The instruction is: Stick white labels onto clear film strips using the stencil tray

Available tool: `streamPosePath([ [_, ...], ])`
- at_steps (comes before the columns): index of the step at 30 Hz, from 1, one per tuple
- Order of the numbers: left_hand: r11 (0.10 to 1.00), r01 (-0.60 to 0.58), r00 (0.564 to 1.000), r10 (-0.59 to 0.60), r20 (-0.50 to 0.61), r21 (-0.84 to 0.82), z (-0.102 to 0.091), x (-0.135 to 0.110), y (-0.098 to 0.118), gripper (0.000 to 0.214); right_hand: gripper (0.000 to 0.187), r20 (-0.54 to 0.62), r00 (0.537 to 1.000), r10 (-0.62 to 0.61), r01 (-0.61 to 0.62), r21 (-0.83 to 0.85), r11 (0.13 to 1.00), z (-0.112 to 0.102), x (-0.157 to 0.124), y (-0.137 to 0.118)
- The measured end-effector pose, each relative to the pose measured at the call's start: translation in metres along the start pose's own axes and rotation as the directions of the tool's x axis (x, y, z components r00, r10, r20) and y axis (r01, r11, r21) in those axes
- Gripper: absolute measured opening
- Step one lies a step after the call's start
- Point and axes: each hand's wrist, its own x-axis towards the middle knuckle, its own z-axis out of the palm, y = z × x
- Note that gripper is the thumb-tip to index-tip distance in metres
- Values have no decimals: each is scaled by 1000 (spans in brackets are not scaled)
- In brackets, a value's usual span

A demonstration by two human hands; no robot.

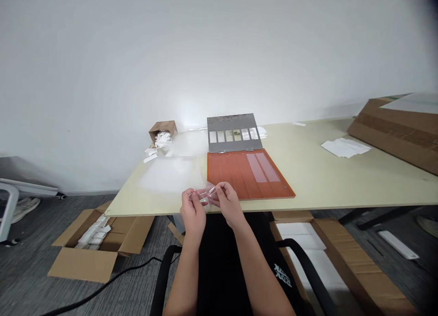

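Between my hands, near the table's front edge, is a small piece of clear plastic film (211, 191), bent and shiny. My left hand (193, 208) pinches its left side, and my right hand (228, 203) pinches the right side. Just beyond lies an orange tray (229, 172) with long shallow grooves; two pale translucent strips (262, 167) rest in its right part. Hinged to its back edge, a grey metal frame (231, 123) with several slots stands raised. To the left of the tray lies a stack of clear plastic sheets (171, 174).
A small cardboard box (163, 126) spilling white slips stands at the table's back left. White papers (345, 147) lie beside a large carton (397, 129) at right. On the floor are an open carton (99, 234) at left and a carton of white stacks (308, 243) at right.
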Motion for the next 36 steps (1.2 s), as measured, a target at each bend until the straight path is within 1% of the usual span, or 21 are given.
streamPosePath([
  [10, 1000, -12, 1000, 12, -11, 23, 0, -2, 0, 34, 47, -3, 1000, -10, 10, -29, 1000, -1, 1, 4],
  [16, 998, -56, 998, 55, 43, 16, 1, -2, -1, 32, 47, 34, 999, -40, 41, -32, 999, 0, -2, 1],
  [19, 991, -110, 991, 103, 86, 75, -2, -3, 1, 33, 46, 70, 996, -48, 50, -33, 998, 1, -4, -1],
  [21, 973, -187, 975, 168, 143, 135, -5, -3, 3, 31, 44, 86, 994, -63, 66, -32, 997, 0, -4, -1],
  [23, 937, -290, 945, 249, 210, 195, -9, -3, 3, 33, 41, 91, 992, -92, 96, -39, 995, -1, -4, -1],
  [25, 885, -384, 911, 316, 267, 263, -12, -3, 3, 45, 38, 88, 989, -117, 122, -46, 991, -2, -4, 0],
  [27, 845, -438, 886, 348, 308, 306, -15, -3, 1, 51, 38, 81, 991, -110, 114, -42, 993, -2, -3, 0],
  [29, 836, -455, 874, 354, 332, 306, -17, -2, -2, 46, 40, 70, 994, -83, 85, -25, 996, -1, -3, -1],
  [31, 845, -450, 873, 349, 339, 288, -17, -2, -3, 40, 42, 59, 996, -66, 67, -15, 998, -1, -3, -2],
  [36, 868, -434, 875, 342, 342, 242, -17, -3, -3, 36, 47, 47, 997, -68, 68, 1, 998, -1, -3, -4],
])
